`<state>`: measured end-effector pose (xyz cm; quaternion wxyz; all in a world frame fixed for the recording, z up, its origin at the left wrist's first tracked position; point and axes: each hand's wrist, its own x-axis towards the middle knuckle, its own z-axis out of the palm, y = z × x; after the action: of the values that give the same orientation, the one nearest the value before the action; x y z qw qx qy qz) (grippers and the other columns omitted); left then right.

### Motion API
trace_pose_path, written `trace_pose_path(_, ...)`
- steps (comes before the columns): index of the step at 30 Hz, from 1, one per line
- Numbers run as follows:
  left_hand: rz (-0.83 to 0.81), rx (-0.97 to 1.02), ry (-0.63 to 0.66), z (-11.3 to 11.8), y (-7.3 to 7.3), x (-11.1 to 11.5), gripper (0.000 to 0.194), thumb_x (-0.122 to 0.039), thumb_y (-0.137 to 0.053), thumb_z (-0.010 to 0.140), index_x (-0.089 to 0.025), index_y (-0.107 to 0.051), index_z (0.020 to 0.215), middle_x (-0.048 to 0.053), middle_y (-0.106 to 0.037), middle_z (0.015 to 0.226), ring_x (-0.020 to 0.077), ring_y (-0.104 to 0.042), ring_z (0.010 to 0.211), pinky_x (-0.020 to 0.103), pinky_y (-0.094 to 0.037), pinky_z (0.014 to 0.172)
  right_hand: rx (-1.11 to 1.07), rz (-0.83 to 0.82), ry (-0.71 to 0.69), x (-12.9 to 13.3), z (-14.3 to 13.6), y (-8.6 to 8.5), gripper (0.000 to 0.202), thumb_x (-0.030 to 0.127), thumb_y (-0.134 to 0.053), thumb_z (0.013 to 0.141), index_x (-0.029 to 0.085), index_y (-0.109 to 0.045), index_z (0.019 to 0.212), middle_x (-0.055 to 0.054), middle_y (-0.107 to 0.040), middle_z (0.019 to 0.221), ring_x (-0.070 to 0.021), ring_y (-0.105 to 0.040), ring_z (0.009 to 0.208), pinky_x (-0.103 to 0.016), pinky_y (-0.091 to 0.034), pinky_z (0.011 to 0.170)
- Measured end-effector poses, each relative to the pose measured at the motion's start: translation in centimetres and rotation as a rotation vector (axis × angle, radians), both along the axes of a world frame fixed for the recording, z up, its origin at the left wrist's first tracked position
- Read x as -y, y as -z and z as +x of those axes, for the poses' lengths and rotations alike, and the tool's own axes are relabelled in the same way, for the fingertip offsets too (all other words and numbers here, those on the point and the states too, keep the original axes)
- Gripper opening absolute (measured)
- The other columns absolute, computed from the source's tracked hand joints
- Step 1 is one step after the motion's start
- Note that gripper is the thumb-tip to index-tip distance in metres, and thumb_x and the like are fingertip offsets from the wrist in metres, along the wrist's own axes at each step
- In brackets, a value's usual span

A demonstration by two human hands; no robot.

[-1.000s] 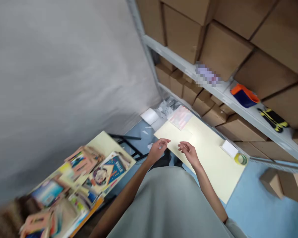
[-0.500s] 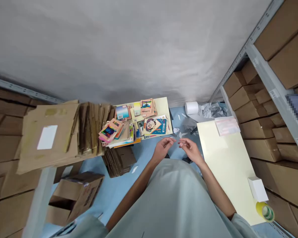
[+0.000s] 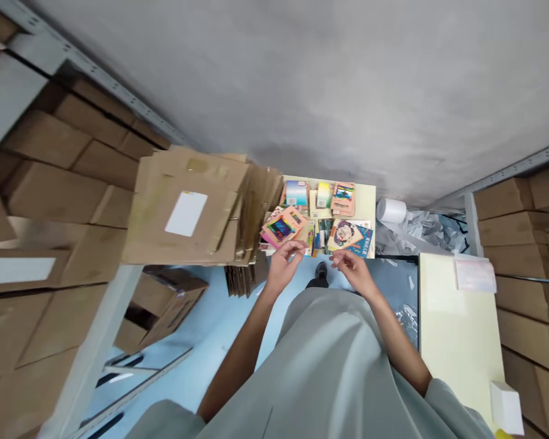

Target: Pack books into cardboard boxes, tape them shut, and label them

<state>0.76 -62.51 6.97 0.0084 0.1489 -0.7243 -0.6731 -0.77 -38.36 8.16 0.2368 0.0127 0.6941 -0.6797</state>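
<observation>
My left hand [image 3: 284, 266] hovers at the front edge of a pale table, its fingers loosely bent and apart, with nothing visible in them. Just beyond it lies a pink-bordered booklet [image 3: 283, 228] with a dark rainbow picture. My right hand [image 3: 351, 269] is held a short way to the right, fingers loosely curled and apart, also with nothing that I can see. Nearest to it is a blue and cream booklet [image 3: 351, 236] with a round drawing. Smaller booklets, among them a blue one [image 3: 296, 192] and a pink one [image 3: 343, 198], lie farther back.
Flattened cardboard boxes [image 3: 205, 207] are stacked at the left. An open carton [image 3: 165, 305] sits on the floor below. Right of the booklets are a white roll [image 3: 391, 210] and crumpled paper [image 3: 425, 228]. A cream table [image 3: 457, 341] stands at the right. Shelves of cartons flank both sides.
My view has swung left, and the booklet table is now straight ahead. My hands have moved farther apart and now stand before the booklets.
</observation>
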Motion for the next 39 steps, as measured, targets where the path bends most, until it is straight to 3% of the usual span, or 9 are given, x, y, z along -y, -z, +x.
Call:
trace_pose_path(7,-0.245,-0.104,-0.363,1.4,-0.7,11.7,0.017,-0.04,-0.066,0.095,-0.023,-0.067,0.092,0.008,-0.079,0.108,0.0254,-0.076,0.108,0.043,-0.061,0.107,-0.097,0.0,-0.263,9.5,-3.9,-1.3,0.034,0.053,-0.075,0.096,0.026,-0.079,0.116,-0.007,-0.082,0.107,-0.0239,-0.076,0.09,-0.04,-0.061,0.086)
trace_pose_path(11,-0.513,-0.065,-0.608,2.7,0.3,17.4,0.02,-0.032,-0.075,0.09,-0.021,-0.069,0.106,0.013,-0.076,0.123,0.0328,-0.069,0.128,0.054,-0.047,0.127,-0.156,-0.029,-0.419,16.0,-6.4,-1.2,0.03,0.046,-0.074,0.095,0.025,-0.079,0.115,-0.007,-0.082,0.105,-0.0246,-0.076,0.091,-0.041,-0.062,0.087)
trace_pose_path(16,-0.671,-0.019,-0.529,3.1,2.3,20.3,0.063,-0.033,-0.091,0.081,-0.019,-0.068,0.139,0.021,-0.047,0.174,0.043,-0.031,0.169,0.058,-0.023,0.141,-0.098,-0.09,-0.467,25.6,-8.7,0.5,0.025,0.036,-0.077,0.087,0.023,-0.075,0.108,-0.006,-0.08,0.103,-0.0229,-0.077,0.099,-0.04,-0.063,0.095)
trace_pose_path(20,-0.685,-0.058,-0.492,3.5,3.1,20.4,0.047,-0.041,-0.08,0.094,-0.022,-0.075,0.137,0.016,-0.062,0.164,0.0392,-0.047,0.162,0.052,-0.036,0.136,-0.022,-0.065,-0.462,30.7,-8.9,2.3,0.02,0.033,-0.074,0.085,0.022,-0.069,0.1,-0.004,-0.079,0.097,-0.02,-0.075,0.092,-0.034,-0.063,0.088)
trace_pose_path(23,-0.737,-0.029,-0.539,4.1,3.1,20.6,0.036,-0.039,-0.062,0.106,-0.021,-0.079,0.132,0.016,-0.079,0.142,0.0345,-0.073,0.136,0.045,-0.053,0.12,-0.022,-0.02,-0.435,31.7,-8.5,3.2,0.022,0.037,-0.073,0.085,0.023,-0.066,0.1,-0.003,-0.078,0.096,-0.0202,-0.075,0.094,-0.033,-0.063,0.087)
trace_pose_path(27,-0.815,0.072,-0.638,4.6,2.7,21.0,0.037,-0.039,-0.055,0.109,-0.018,-0.083,0.123,0.015,-0.085,0.126,0.0323,-0.082,0.112,0.041,-0.061,0.105,-0.156,0.176,-0.291,31.3,-8.4,3.9,0.027,0.04,-0.075,0.083,0.024,-0.065,0.101,-0.004,-0.077,0.098,-0.0222,-0.074,0.093,-0.034,-0.062,0.086)
trace_pose_path(30,-0.863,0.028,-0.587,4.5,2.1,20.8,0.037,-0.04,-0.056,0.109,-0.019,-0.083,0.124,0.015,-0.084,0.13,0.0318,-0.081,0.118,0.043,-0.061,0.108,-0.177,0.26,-0.212,31.5,-8.6,4.5,0.026,0.042,-0.077,0.081,0.025,-0.064,0.097,-0.003,-0.076,0.093,-0.0222,-0.073,0.086,-0.033,-0.061,0.081)
trace_pose_path(35,-0.923,-0.075,-0.344,4.1,1.0,20.7,0.037,-0.04,-0.065,0.105,-0.025,-0.081,0.135,0.011,-0.072,0.154,0.0334,-0.061,0.152,0.05,-0.05,0.126,-0.08,0.166,-0.274,32.2,-8.4,4.9,0.017,0.042,-0.068,0.087,0.027,-0.062,0.087,0.002,-0.069,0.074,-0.021,-0.071,0.072,-0.031,-0.057,0.068)
trace_pose_path(39,-0.925,-0.019,-0.395,3.9,0.5,21.5,0.04,-0.039,-0.055,0.109,-0.021,-0.081,0.135,0.015,-0.077,0.145,0.0326,-0.076,0.132,0.043,-0.059,0.111,-0.191,0.179,-0.208,30.4,-7.9,4.4,0.013,0.039,-0.064,0.086,0.027,-0.06,0.089,0.001,-0.069,0.077,-0.0212,-0.069,0.075,-0.031,-0.056,0.071)
